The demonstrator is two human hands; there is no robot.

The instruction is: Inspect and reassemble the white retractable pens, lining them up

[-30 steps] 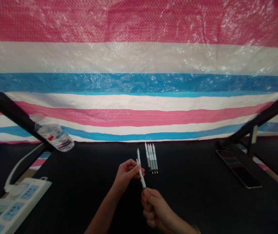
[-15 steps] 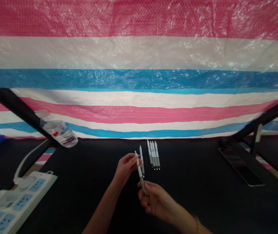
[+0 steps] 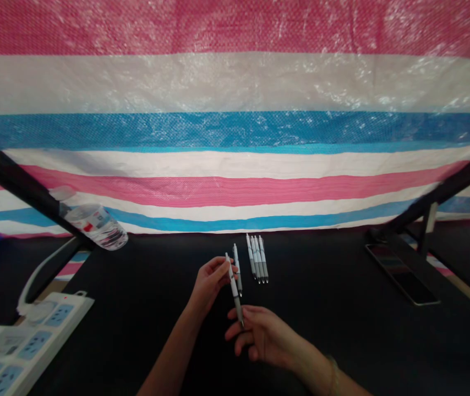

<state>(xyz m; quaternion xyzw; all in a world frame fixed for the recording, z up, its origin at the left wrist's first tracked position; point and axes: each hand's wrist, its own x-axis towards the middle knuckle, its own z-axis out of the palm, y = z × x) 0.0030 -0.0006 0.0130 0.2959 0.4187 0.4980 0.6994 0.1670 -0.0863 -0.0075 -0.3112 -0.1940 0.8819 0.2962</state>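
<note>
Between the thumb and fingers of my left hand (image 3: 212,280) is the upper part of a white and grey click pen (image 3: 234,286), held slanting with its tip toward me. My right hand (image 3: 260,333) is beside the pen's tip, with its fingers spread and the thumb close to the grey grip; whether it touches the pen is hard to see. Just past my left fingers, another click pen (image 3: 238,269) lies on the black table (image 3: 321,319). Several similar pens (image 3: 258,259) lie side by side a little farther right.
A power strip (image 3: 49,330) with a plugged-in white cable is at the left. Behind it, a clear plastic bottle (image 3: 103,226) leans by a black frame bar (image 3: 28,192). A phone (image 3: 402,275) lies at the right. Striped sheeting (image 3: 235,165) hangs at the back.
My right fingers have loosened and spread from around the pen's tip. My left hand still holds the pen. The whole view has shifted slightly.
</note>
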